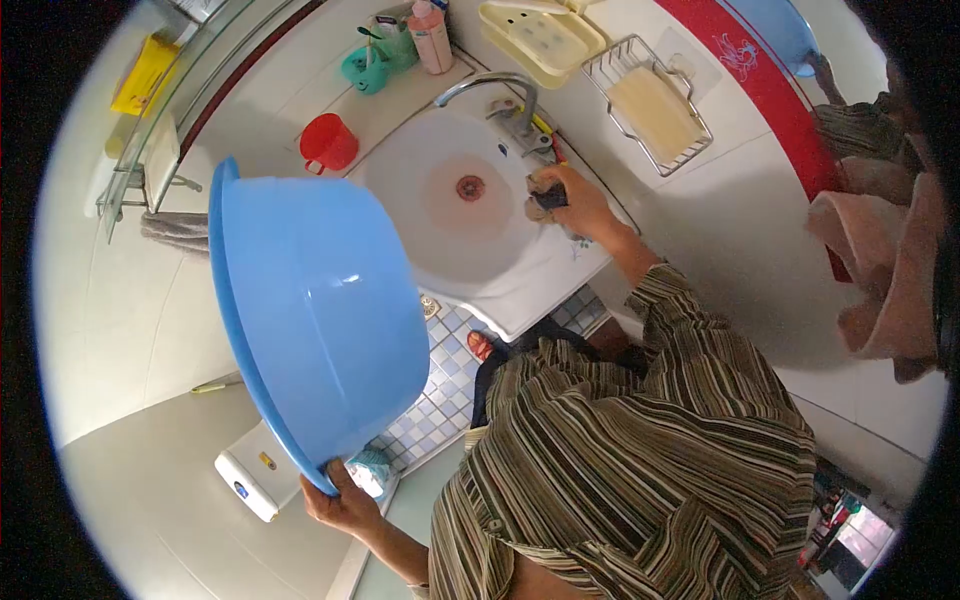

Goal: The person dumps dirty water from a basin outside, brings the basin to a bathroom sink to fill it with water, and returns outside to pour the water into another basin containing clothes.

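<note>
- Nearest: a striped long-sleeved shirt (610, 430) on the person, both arms reaching forward.
- Left hand (345, 500): fingers clamped on the rim of a large, round, light-blue plastic basin (330, 310), at the rim's lower end.
- Basin position: held up on its side, left of the white ceramic sink (520, 312), rim outward and base toward the sink. Contact between the two cannot be determined.
- Basin handling, assessed: probably light for its size and fairly stiff, though the wall may flex under a one-handed hold. The smooth surface is likely slippery if wet. Best hold is the flared rim, ideally at two opposite points; the plain curved wall offers little purchase.
- Right hand (585, 205): over the sink's right side, fingers closed round a small dark-and-tan item (549, 195). Its material is not identifiable; it appears soft and light, suited to a whole-hand hold.
- Sink: round metal drain (470, 188) visible at the bottom of the bowl; curved chrome tap (525, 100) at the back.
- Beyond: a red plastic mug (331, 143) on the left ledge; a teal cup (366, 74) and a pink bottle (432, 42) further back.
- Right wall: a metal wire rack (688, 158) bearing a cream rectangular block (655, 110).
</note>
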Demonstrator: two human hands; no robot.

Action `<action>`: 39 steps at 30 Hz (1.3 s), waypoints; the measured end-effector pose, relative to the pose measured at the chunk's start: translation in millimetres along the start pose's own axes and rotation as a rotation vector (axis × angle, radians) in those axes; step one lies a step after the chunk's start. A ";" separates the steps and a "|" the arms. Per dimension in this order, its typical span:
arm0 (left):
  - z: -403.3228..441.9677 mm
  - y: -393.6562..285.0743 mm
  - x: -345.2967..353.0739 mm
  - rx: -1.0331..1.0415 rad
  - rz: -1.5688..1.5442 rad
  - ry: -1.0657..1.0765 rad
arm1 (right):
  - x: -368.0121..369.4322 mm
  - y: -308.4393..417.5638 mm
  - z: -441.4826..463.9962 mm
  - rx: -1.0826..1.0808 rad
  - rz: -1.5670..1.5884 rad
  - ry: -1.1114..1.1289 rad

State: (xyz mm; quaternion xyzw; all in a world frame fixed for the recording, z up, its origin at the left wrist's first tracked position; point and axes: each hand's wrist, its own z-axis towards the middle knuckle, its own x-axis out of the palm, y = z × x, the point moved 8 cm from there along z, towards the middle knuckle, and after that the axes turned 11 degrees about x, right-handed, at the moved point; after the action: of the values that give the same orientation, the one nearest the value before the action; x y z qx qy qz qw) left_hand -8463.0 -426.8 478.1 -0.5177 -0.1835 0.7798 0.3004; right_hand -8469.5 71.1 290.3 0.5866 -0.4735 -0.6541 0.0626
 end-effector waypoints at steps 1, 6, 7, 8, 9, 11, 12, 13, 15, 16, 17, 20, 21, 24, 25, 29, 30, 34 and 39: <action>1.8 -2.1 1.2 0.011 0.019 0.014 | -5.7 3.7 -3.6 -0.011 -0.084 -0.006; 7.9 -13.2 4.5 0.027 0.001 -0.014 | 1.4 -11.9 -6.0 -0.024 -0.397 0.108; 9.3 -15.8 4.0 0.021 -0.020 -0.048 | 4.2 -9.5 -8.5 -0.048 -0.515 0.146; 10.0 -16.5 4.6 0.025 -0.019 -0.049 | 4.7 -5.4 -8.5 -0.048 -0.512 0.144; 9.8 -17.0 3.3 0.031 -0.009 -0.064 | 5.8 -1.8 -7.9 -0.024 -0.578 0.115; 9.9 -20.5 0.4 0.038 0.005 -0.078 | 13.0 4.4 -4.4 0.001 -0.639 0.087; 11.0 -24.4 -1.3 0.032 0.016 -0.071 | 17.2 15.3 -1.4 -0.083 -0.582 0.032; 12.6 -27.8 -1.7 0.025 0.028 -0.067 | 22.6 25.5 2.8 -0.168 -0.522 -0.024; 13.6 -37.0 -6.9 0.004 -0.015 -0.094 | 43.3 26.7 15.9 -0.187 -0.372 -0.024; 13.2 -39.2 -8.8 -0.019 -0.065 -0.117 | 47.5 29.4 21.0 -0.200 -0.229 -0.026; 11.6 -37.0 -9.4 -0.073 -0.100 -0.126 | 52.0 29.8 26.2 -0.205 -0.220 -0.026; 15.7 -52.6 -6.0 -0.123 -0.275 -0.148 | 65.8 31.6 36.6 -0.169 -0.087 0.067; 16.2 -51.0 -6.8 -0.117 -0.270 -0.148 | 66.1 28.4 38.3 -0.120 -0.040 0.076; 15.2 -39.5 -4.8 -0.092 -0.374 -0.133 | 68.1 14.7 40.8 -0.048 0.017 0.061; 11.0 -31.0 -8.6 -0.150 -0.397 -0.197 | 68.0 11.8 40.8 -0.030 0.025 0.053; 5.5 -14.1 -13.5 -0.399 -0.523 -0.414 | 65.9 7.0 42.0 -0.039 0.015 0.084; 8.8 -23.6 -9.2 -0.386 -0.522 -0.411 | 67.3 3.6 43.1 -0.024 0.024 0.100; 17.6 -40.9 20.2 -0.392 -0.748 -0.384 | 62.1 -3.4 43.2 0.057 0.084 0.166; 10.7 11.4 55.7 -0.582 -1.013 -0.101 | 54.5 -20.4 46.9 0.097 0.185 0.101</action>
State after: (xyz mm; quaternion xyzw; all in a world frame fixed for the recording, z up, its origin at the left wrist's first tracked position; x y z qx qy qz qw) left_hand -8491.7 -398.4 436.7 -0.3887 -0.6288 0.4802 0.4722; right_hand -8515.1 73.1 231.3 0.5750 -0.5528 -0.5915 0.1179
